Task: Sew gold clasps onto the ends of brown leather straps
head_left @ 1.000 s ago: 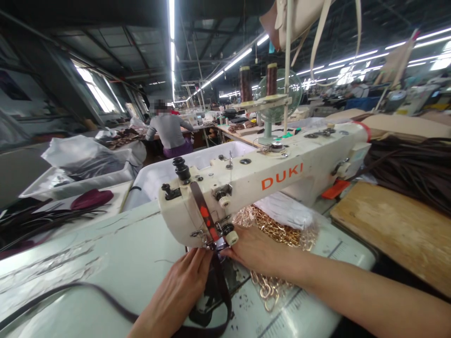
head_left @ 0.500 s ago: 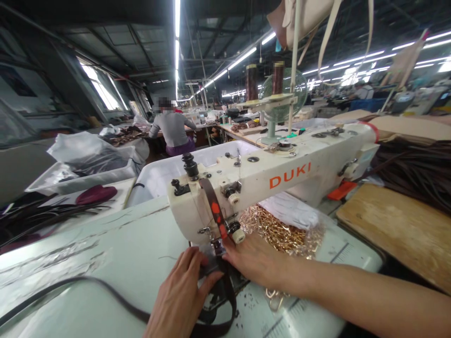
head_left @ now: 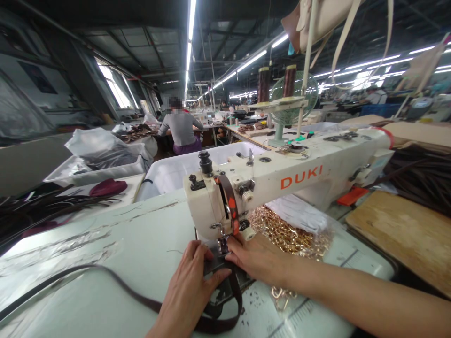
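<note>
A white sewing machine [head_left: 299, 174] marked DUKI stands across the table, its needle and presser foot [head_left: 222, 245] low at the left end. A long dark brown strap [head_left: 123, 292] runs over the table from the left and loops [head_left: 238, 300] below the presser foot. My left hand [head_left: 193, 284] is closed on the strap just left of the foot, thumb toward the right. From the right, my right hand [head_left: 260, 259] reaches in, its fingertips pinched at the strap beside the foot. The fingers partly hide the stitching spot.
Gold metal hooks [head_left: 278, 230] fill a clear bag behind my right hand. A wooden board [head_left: 401, 234] lies at the right, dark straps [head_left: 419, 173] piled behind it. A white bin [head_left: 165, 171] stands behind the machine. Farther back, a person [head_left: 183, 129] sits facing away.
The whole view has shifted, so the machine and both hands appear farther right. Both hands stay at the presser foot with the strap.
</note>
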{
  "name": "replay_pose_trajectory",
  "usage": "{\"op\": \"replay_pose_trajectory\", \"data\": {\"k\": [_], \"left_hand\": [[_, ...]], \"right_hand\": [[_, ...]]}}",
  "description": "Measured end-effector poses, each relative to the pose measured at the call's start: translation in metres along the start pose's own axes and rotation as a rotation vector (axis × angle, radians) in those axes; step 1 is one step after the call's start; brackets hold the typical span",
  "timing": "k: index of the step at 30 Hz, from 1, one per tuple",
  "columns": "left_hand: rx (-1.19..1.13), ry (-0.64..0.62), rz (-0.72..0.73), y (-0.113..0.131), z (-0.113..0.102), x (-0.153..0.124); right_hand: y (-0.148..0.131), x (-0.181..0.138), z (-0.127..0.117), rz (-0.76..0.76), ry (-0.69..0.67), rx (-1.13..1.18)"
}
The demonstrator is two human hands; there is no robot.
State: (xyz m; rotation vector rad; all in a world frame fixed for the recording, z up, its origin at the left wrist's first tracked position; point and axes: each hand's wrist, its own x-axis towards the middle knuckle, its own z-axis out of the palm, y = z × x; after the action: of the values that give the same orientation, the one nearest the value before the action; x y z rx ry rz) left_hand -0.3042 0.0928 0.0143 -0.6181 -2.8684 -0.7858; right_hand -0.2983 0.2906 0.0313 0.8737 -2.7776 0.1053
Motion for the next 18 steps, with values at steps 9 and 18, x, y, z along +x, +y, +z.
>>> {"op": "replay_pose_trajectory", "data": {"k": [9,18], "left_hand": [[-0.025,-0.017,-0.067,-0.008,0.006,0.009],[-0.049,-0.014,-0.058,-0.008,0.002,0.014]], "right_hand": [[-0.006,0.001,0.002,0.025,0.022,-0.018],[0.0,0.001,0.002,-0.026,0.03,0.061]]}}
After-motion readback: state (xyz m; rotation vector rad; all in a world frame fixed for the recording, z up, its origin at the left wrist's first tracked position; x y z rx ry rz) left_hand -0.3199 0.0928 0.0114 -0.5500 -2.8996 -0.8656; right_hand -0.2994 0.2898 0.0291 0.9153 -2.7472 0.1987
